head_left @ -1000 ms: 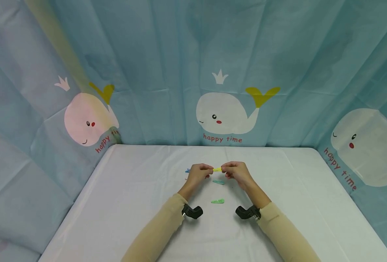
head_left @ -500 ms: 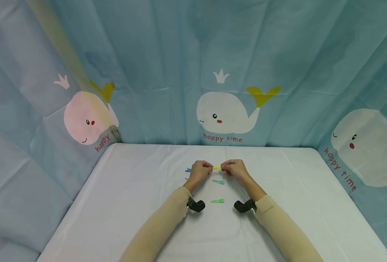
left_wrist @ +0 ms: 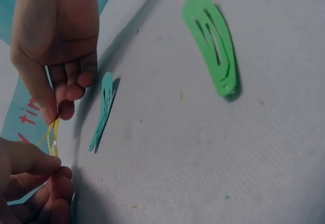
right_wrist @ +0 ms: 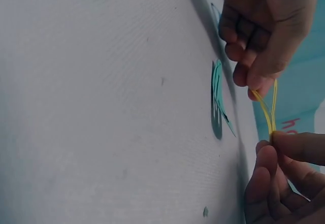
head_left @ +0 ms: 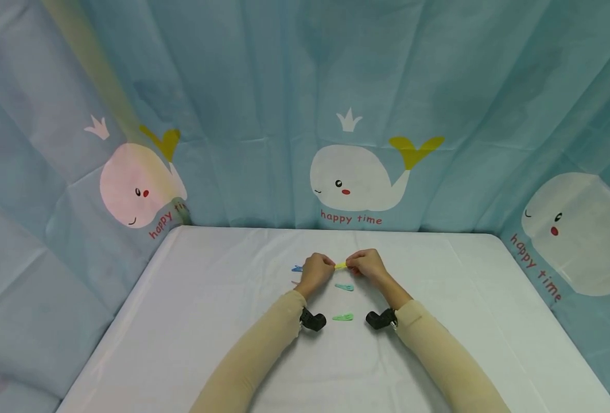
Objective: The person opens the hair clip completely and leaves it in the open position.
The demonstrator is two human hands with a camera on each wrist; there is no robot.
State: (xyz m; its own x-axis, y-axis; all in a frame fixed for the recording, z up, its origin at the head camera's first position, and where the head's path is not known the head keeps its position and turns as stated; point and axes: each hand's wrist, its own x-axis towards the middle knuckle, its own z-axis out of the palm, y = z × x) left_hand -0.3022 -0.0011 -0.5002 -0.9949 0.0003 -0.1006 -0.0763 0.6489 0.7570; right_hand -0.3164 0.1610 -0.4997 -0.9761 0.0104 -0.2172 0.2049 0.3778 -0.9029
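Observation:
A yellow snap hair clip (head_left: 340, 265) is held in the air between both hands, its strips spread apart in the wrist views. My left hand (head_left: 317, 271) pinches the clip's left end with thumb and index finger. The opposite end sits between the thumb and finger of my right hand (head_left: 368, 264). In the right wrist view one strip of the yellow clip (right_wrist: 269, 115) stands free beside my left thumb. Just below the hands lies a teal hair clip (head_left: 344, 287) on the white tablecloth. Closer to my body is a green hair clip (head_left: 343, 316).
Left of my left hand lie a blue clip (head_left: 296, 268) and a reddish clip (head_left: 295, 282), both partly hidden by that hand. The white-covered table (head_left: 206, 321) ends at a blue whale-print curtain (head_left: 263, 172). Each wrist wears a black camera (head_left: 313, 320).
Both forearms have shifted slightly forward and inward, and the right hand has moved a little up and left. The pinch on the yellow hair clip stays. The clips on the table have not moved.

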